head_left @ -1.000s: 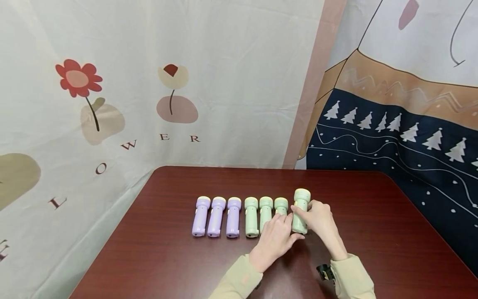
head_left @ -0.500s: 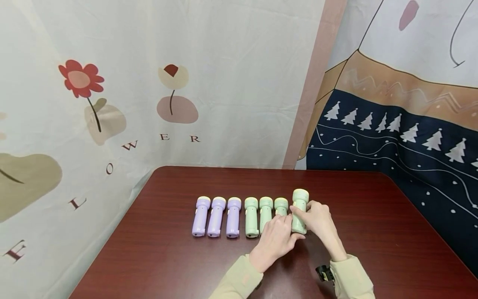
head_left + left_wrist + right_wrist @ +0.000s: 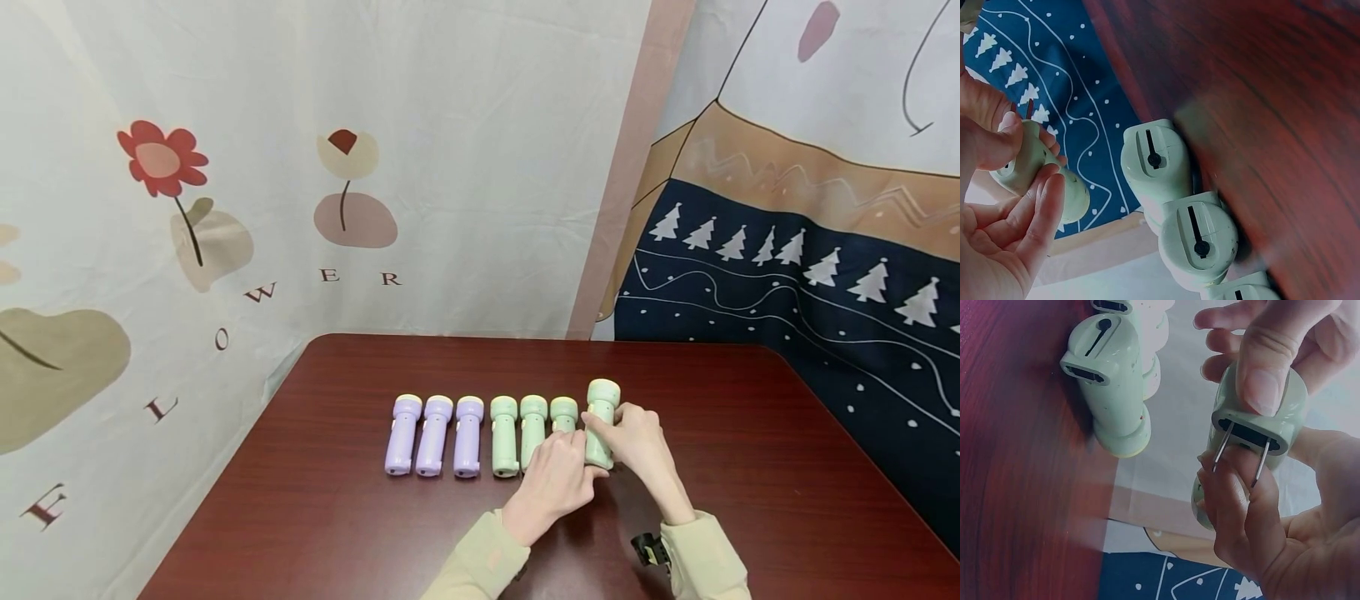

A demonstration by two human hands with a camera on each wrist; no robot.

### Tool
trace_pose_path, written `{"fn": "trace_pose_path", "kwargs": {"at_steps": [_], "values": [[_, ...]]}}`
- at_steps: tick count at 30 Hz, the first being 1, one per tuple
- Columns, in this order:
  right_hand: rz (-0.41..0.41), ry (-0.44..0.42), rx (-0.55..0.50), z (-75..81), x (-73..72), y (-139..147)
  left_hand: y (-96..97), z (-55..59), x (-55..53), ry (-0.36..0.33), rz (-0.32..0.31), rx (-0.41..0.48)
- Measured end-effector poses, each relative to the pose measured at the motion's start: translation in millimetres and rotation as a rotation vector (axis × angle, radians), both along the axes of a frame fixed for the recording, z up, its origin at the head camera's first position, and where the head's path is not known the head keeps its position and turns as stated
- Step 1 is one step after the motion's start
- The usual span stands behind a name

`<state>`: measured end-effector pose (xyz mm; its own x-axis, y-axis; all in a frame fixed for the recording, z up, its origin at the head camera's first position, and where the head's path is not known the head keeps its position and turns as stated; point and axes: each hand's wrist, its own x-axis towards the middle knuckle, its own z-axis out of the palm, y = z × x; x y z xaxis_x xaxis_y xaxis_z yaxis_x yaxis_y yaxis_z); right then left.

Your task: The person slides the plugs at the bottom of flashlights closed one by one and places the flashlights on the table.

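A light green flashlight (image 3: 602, 425) is held by both hands at the right end of a row, its head pointing away from the person. My right hand (image 3: 642, 437) grips its body, thumb on the near side. My left hand (image 3: 553, 479) curls fingers against it, with the thumb (image 3: 1263, 390) pressed on the tail. From the tail's slot stick two thin metal plug prongs (image 3: 1260, 462). In the left wrist view the held flashlight (image 3: 1030, 159) appears among the fingers, one prong showing. Beside it, another green flashlight (image 3: 564, 410) is partly hidden by my left hand.
Two more green flashlights (image 3: 505, 435) and three purple flashlights (image 3: 437, 435) lie side by side on the brown table (image 3: 337, 517). Tails with black sliders (image 3: 1153, 156) show in the left wrist view. Printed cloths (image 3: 480, 167) hang behind the table.
The held flashlight and both hands have shifted very slightly left. My left thumb has moved a little at the tail. The other flashlights stay in place.
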<state>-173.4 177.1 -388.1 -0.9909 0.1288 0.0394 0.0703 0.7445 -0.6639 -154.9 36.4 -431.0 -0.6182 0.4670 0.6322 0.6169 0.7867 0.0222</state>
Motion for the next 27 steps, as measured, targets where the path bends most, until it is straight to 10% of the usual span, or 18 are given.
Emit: {"fn": "trace_pose_path", "kwargs": {"at_steps": [27], "values": [[0.001,-0.010,0.014,-1.6,-2.1,-1.7,0.3,-1.2,-1.1,-0.008,0.010,-0.033]]}}
